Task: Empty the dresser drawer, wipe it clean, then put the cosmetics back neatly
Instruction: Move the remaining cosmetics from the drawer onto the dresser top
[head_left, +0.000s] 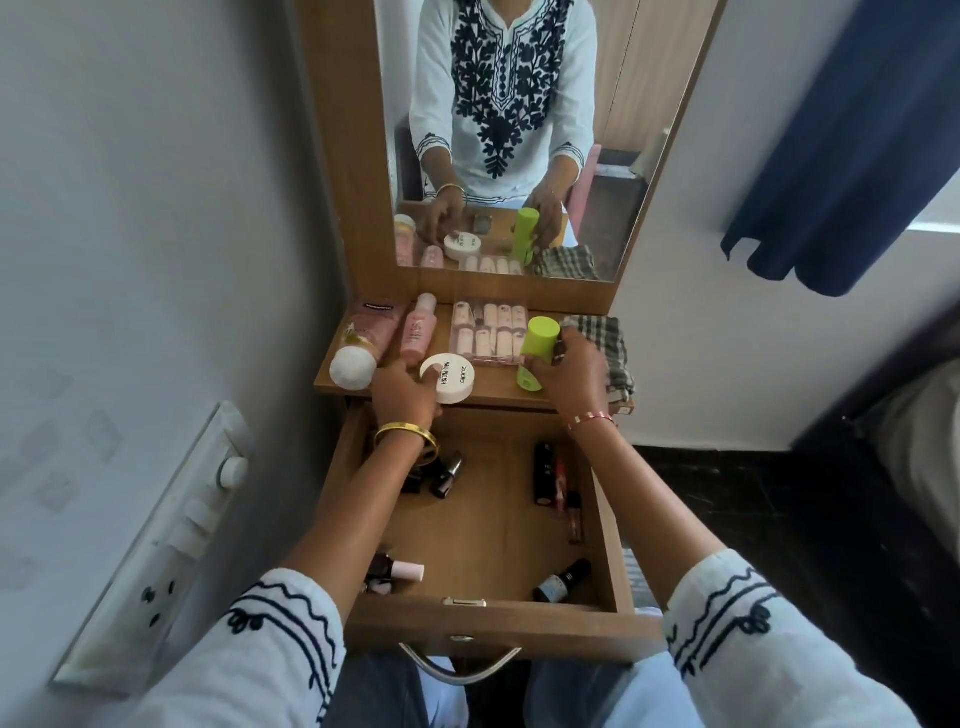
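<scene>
1. Step: emptying phase, mid-way. Drawer (483, 525) is pulled open and both hands are up at the dresser shelf (498, 387) with one item each.
2. Left hand (402, 392): fingers curled round the edge of the white round nail polish remover tub (449, 378), which sits on the shelf near its front edge.
3. Right hand (569, 371): fingers wrapped round the green bottle (537, 348), upright, its base on or just above the shelf; can't tell which.
4. Already on the shelf: pink tube with white cap (361, 345), pink bottle (420, 330), press-on nail box (489, 332), checked cloth (605, 345) at the right end, just beside the right hand.
5. Left in the drawer: nail polish bottles (448, 474) back-left, more front-left (397, 571), lipsticks (544, 473) along the right wall, dark bottle (563, 579) front-right.
6. Next, my read: let go of both items, reach back down for the small bottles. They lie on their sides and will probably roll, so pinch each one or scoop several. Cloth is for the wipe, once the drawer is bare.
</scene>
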